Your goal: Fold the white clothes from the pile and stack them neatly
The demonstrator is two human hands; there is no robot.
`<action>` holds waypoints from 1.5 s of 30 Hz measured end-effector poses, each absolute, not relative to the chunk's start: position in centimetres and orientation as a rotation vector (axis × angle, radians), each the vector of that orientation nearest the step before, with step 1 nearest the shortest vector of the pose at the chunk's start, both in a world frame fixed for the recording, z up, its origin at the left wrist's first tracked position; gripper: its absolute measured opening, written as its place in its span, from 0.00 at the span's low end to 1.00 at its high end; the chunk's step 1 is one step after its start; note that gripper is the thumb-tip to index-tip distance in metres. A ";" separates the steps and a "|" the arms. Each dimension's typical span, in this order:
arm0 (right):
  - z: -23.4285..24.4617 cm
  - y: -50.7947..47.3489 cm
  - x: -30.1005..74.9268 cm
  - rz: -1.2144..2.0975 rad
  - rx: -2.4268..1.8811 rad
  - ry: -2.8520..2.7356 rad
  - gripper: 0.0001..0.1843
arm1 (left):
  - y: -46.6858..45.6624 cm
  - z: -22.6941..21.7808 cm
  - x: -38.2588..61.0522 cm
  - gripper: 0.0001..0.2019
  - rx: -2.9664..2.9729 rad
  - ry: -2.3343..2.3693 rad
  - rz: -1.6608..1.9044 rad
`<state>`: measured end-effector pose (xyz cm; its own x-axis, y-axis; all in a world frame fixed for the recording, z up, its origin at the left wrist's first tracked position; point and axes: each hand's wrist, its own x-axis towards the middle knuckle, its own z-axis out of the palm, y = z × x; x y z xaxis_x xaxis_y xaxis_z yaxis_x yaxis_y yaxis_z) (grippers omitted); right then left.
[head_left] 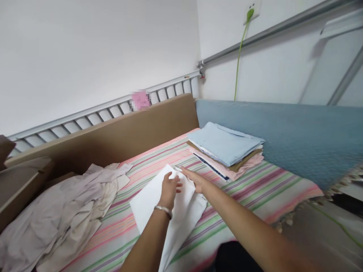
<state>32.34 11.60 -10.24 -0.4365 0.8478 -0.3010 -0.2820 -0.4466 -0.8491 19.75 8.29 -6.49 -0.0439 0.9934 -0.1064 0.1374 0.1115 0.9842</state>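
Note:
A white cloth [150, 198], partly folded, lies on the striped bed cover in front of me, with a loose fold trailing toward me. Over its upper part is my left hand [169, 186], wearing a silver bracelet, its fingers apart and holding nothing. My right hand [194, 179] rests along the cloth's upper right edge with its fingers stretched out. Part of that hand's underside is hidden by the cloth. Beyond it sits a stack of folded clothes, a light blue folded garment [224, 141] on top and brown and pink ones beneath.
A heap of crumpled pale clothes [68, 211] lies at the left. The striped cover [255, 196] is bordered by a brown board [136, 132] at the back and a blue padded panel [283, 132] at the right. A radiator [104, 113] stands behind; a green cord [238, 64] hangs down.

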 end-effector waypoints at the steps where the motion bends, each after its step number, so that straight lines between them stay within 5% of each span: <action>1: -11.2 12.0 32.9 1.959 -1.056 -0.985 0.29 | 7.4 -7.6 19.2 0.27 1.330 1.393 1.061; 4: -13.1 12.8 33.0 1.714 -1.406 -1.309 0.21 | 3.7 -10.8 14.2 0.22 1.781 1.523 1.007; 10: -11.5 13.9 31.1 1.166 -1.559 -1.661 0.26 | -2.0 -16.8 2.2 0.21 2.397 1.805 0.878; 14: -11.1 14.2 32.3 0.978 -1.429 -1.775 0.34 | -1.7 -18.7 2.7 0.24 2.609 1.863 0.787; 18: -13.0 14.0 34.4 0.834 -1.662 -1.840 0.31 | -1.2 -20.3 6.9 0.24 2.675 1.818 0.553; 23: -13.8 13.7 35.1 0.742 -1.822 -1.839 0.29 | -1.4 -20.0 6.6 0.22 2.332 1.772 0.736; 27: -13.3 15.0 35.0 0.666 -1.913 -1.799 0.31 | -0.4 -17.7 3.5 0.27 1.398 1.975 1.204; 31: -13.8 16.5 35.4 0.801 -2.023 -1.759 0.31 | 1.6 -16.5 2.1 0.24 0.666 1.775 1.236; 34: -14.4 16.5 35.9 0.942 -2.022 -1.786 0.24 | 3.8 -16.1 2.3 0.16 0.555 1.542 1.142; 39: -14.1 15.1 36.2 1.054 -1.946 -1.862 0.11 | 7.1 -15.5 3.0 0.18 0.509 1.509 1.113; 45: -9.9 16.2 33.7 0.837 -1.865 -2.008 0.09 | 3.3 -14.7 3.2 0.16 0.544 1.573 1.371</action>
<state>33.74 16.24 -9.89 -0.1310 0.9746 -0.1816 0.8152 0.0017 -0.5791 3.23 3.31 -14.72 -0.4538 0.8156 -0.3589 -0.2440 0.2736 0.9304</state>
